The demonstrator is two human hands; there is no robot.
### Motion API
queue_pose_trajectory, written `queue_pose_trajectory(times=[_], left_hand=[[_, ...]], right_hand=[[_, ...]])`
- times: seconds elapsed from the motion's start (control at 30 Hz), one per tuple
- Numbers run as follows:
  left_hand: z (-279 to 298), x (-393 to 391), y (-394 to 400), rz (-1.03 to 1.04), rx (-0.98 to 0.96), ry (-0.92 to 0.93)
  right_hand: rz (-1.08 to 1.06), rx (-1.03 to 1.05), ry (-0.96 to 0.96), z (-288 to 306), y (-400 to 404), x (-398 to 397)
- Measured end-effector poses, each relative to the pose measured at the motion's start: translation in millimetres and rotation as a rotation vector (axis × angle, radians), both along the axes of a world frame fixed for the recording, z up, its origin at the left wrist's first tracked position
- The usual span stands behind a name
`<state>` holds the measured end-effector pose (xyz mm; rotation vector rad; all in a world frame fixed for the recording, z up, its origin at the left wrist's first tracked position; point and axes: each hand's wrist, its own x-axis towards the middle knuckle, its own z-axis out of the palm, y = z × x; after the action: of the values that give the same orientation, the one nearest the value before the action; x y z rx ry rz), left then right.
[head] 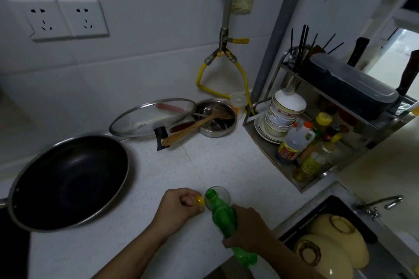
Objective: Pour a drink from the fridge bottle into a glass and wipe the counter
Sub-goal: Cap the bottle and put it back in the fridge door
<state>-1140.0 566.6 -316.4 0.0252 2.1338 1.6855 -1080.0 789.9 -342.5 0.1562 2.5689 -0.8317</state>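
My right hand [246, 226] grips a green plastic bottle [223, 215] around its middle. The bottle is tilted, and its open neck rests over the rim of a clear glass [223, 192] standing on the white speckled counter [204, 165]. Just left of the glass, my left hand [179, 205] pinches the bottle's yellow cap [199, 200] between its fingertips. I cannot see liquid in the glass.
A large black wok [68, 181] sits at the left. Behind are a glass lid [152, 116] and a steel bowl [215, 118] holding a wooden spatula. A metal rack [317, 142] with dishes and sauce bottles stands at the right. The sink [328, 244] holds yellow bowls.
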Motion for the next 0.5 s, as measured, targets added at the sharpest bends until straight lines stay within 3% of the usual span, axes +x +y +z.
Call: queue_pose_trajectory(times=[0.5], left_hand=[[44.7, 6.8, -25.6, 0.092, 0.128, 0.019]], right_hand=[[0.040, -0.141, 0.062, -2.0, -34.3, 2.6]])
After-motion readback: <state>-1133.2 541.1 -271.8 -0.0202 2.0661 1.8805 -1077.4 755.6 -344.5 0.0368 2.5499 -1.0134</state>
